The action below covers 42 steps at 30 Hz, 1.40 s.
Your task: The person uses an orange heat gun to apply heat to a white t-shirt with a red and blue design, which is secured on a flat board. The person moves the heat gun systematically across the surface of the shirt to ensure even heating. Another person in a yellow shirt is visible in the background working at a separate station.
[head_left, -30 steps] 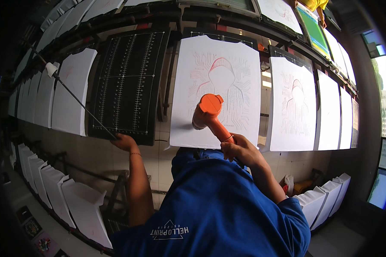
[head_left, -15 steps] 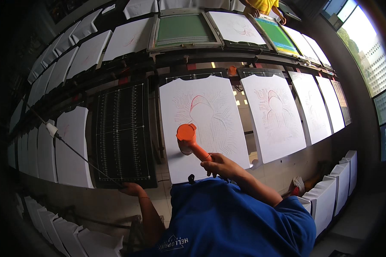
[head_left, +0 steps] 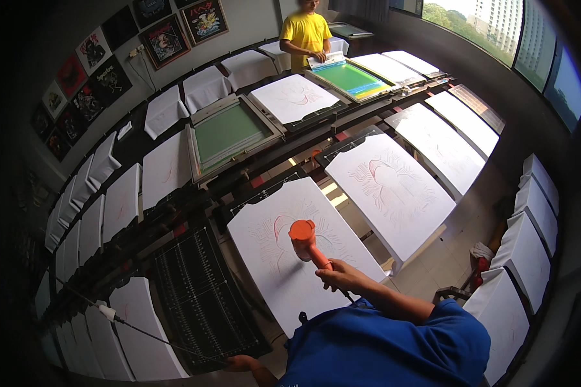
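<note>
While viewed from above: a row of print boards now lies in sight, where a second ago only the nearest few showed.
Right hand: clenched on orange heat gun, nozzle over the white shirt.
Left hand: at black grid board edge; grip unclear.
Beyond hands: green screen frame; person in yellow, well apart.

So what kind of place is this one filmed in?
Most likely a screen-printing workshop: rows of white shirts on pallets, green mesh screen frames, and an orange heat gun in the right hand.
</note>
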Motion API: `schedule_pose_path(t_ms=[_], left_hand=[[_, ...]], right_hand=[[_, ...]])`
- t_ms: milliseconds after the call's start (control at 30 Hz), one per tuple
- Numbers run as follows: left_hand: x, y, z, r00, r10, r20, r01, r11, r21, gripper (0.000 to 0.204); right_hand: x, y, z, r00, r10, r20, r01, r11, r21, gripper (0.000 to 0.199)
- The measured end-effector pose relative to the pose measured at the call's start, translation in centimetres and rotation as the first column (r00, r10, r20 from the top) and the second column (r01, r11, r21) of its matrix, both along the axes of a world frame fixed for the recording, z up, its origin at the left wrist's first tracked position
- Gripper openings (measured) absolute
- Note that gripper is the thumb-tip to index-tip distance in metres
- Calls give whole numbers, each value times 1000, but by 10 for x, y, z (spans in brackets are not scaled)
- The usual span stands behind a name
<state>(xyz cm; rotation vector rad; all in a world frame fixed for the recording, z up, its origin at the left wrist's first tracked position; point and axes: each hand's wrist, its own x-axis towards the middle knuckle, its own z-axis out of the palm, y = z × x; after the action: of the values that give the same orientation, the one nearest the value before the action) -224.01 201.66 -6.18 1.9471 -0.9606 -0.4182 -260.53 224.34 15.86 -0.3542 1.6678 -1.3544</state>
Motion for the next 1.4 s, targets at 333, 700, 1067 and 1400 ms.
schedule_pose_path(t_ms=[333, 700, 1067, 1400], left_hand=[[-14, -10, -14, 993, 27, 118, -14, 994, -110, 49], [-64, 14, 15, 833, -222, 507, 203, 975, 94, 49], [-78, 130, 61, 664, -298, 686, 88, 942, 325, 52], [-334, 313, 227, 742, -668, -50, 647, 734, -206, 40]], right_hand=[[34, 1, 7, 902, 415, 119, -403, 908, -113, 44], [-52, 93, 1, 990, 97, 106, -77, 981, -178, 44], [-193, 343, -22, 953, -78, 292, 171, 936, -307, 41], [-312, 424, -30, 769, -29, 639, 387, 817, -428, 51]])
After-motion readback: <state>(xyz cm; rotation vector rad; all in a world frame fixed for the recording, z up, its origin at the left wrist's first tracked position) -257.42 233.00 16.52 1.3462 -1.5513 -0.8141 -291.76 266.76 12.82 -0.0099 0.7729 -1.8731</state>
